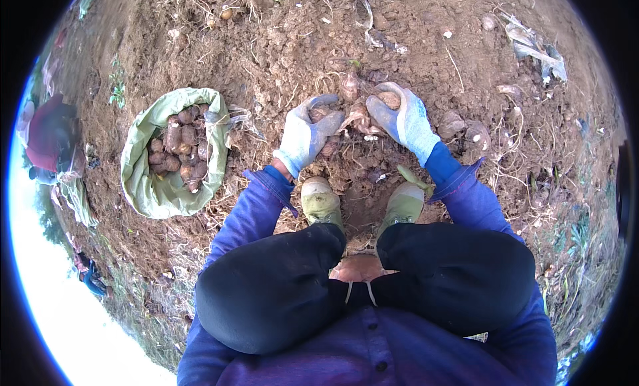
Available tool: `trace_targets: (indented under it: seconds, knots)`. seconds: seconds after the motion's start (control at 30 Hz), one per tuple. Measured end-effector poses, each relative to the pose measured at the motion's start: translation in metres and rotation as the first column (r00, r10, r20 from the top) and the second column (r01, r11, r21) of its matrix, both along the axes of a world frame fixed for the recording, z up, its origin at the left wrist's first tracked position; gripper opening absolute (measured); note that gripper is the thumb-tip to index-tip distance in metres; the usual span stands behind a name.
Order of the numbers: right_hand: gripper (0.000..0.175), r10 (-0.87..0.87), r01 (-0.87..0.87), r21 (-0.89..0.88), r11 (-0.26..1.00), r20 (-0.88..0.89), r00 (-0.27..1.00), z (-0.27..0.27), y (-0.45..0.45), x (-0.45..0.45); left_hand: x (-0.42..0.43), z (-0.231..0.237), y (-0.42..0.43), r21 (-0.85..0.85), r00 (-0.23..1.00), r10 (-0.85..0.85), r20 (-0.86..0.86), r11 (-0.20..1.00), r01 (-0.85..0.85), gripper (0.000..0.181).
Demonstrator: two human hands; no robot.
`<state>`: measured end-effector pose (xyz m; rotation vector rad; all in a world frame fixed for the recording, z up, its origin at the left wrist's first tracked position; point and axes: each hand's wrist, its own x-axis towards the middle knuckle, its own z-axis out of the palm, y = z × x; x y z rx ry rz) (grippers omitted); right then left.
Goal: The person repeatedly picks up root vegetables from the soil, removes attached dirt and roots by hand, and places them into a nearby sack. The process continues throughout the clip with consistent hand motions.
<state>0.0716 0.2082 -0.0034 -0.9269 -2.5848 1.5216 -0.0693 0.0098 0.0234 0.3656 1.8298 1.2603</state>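
Note:
My left hand (303, 136), in a soiled white-and-grey work glove, curls around a brown taro-like corm (318, 114) close to the ground. A rounder brown corm (390, 100) sits between the thumb and fingers of my right hand (412, 124), gloved the same way. Between the hands lies a clump with a reddish-brown corm (349, 86), upright with a small green shoot at its top. Torn pinkish husk (360, 120) spreads just below it. Another corm (330, 147) rests on the soil beneath my left hand.
To the left stands a pale green sack (132, 171), its rim rolled down, holding several corms (182, 141). Plastic film scraps (536, 49) and roots litter the brown soil (279, 51). My boots (321, 201) are planted below the hands. A person (52, 134) bends at far left, another farther off.

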Motion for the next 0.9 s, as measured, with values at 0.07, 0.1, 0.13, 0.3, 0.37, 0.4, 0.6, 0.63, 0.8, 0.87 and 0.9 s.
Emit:
trace_targets:
  seconds: [0.07, 0.1, 0.13, 0.3, 0.37, 0.4, 0.6, 0.63, 0.8, 0.87, 0.9]
  knots:
    - [0.039, -0.035, 0.031, -0.050, 0.998, -0.090, 0.995, -0.015, 0.018, -0.007, 0.014, -0.006, -0.011, 0.033, 0.993, 0.115, 0.036, 0.993, -0.117, 0.043]
    - [0.037, -0.018, 0.004, -0.111, 0.994, -0.122, 0.992, -0.022, 0.025, -0.006, 0.016, -0.008, -0.018, 0.093, 0.995, 0.078, -0.061, 0.993, -0.072, 0.046]
    - [0.034, -0.049, 0.029, -0.266, 0.964, -0.070, 0.996, -0.028, 0.030, -0.003, 0.014, -0.010, -0.024, 0.168, 0.978, 0.136, 0.159, 0.972, -0.162, 0.050]
    - [0.045, -0.088, 0.070, -0.328, 0.942, -0.040, 0.995, -0.022, 0.023, 0.006, -0.012, 0.002, -0.069, 0.286, 0.771, 0.205, 0.603, 0.846, -0.450, 0.066]
    - [0.058, 0.044, -0.038, 0.326, 0.945, -0.012, 0.999, 0.004, 0.014, 0.003, -0.018, 0.013, -0.077, 0.303, 0.895, 0.196, 0.400, 0.894, -0.331, 0.073]
    - [0.064, 0.105, -0.008, 0.486, 0.874, -0.174, 0.979, 0.022, 0.010, 0.000, -0.021, 0.019, -0.075, 0.338, 0.984, 0.123, 0.129, 0.927, -0.160, 0.076]
    - [0.083, 0.415, -0.435, 0.057, 0.899, -0.433, 0.800, 0.076, -0.036, -0.015, -0.011, 0.044, -0.054, 0.392, 0.994, -0.103, 0.027, 0.916, 0.084, 0.111]
    - [0.083, 0.471, -0.549, -0.050, 0.834, -0.454, 0.756, 0.072, -0.043, -0.018, -0.008, 0.044, -0.051, 0.460, 0.990, -0.142, -0.006, 0.878, 0.129, 0.113]
    - [0.059, 0.462, -0.512, -0.113, 0.851, -0.301, 0.834, 0.050, -0.062, -0.005, 0.005, 0.034, -0.055, 0.266, 0.995, -0.104, -0.003, 0.959, 0.101, 0.082]
    - [0.045, 0.485, -0.495, -0.008, 0.869, -0.194, 0.853, 0.049, -0.069, -0.002, 0.012, 0.029, -0.058, 0.174, 0.992, -0.126, 0.015, 0.977, 0.121, 0.058]
    - [0.035, 0.473, -0.483, 0.005, 0.876, -0.209, 0.856, 0.050, -0.074, -0.001, 0.016, 0.026, -0.058, 0.139, 0.994, -0.114, -0.007, 0.984, 0.113, 0.049]
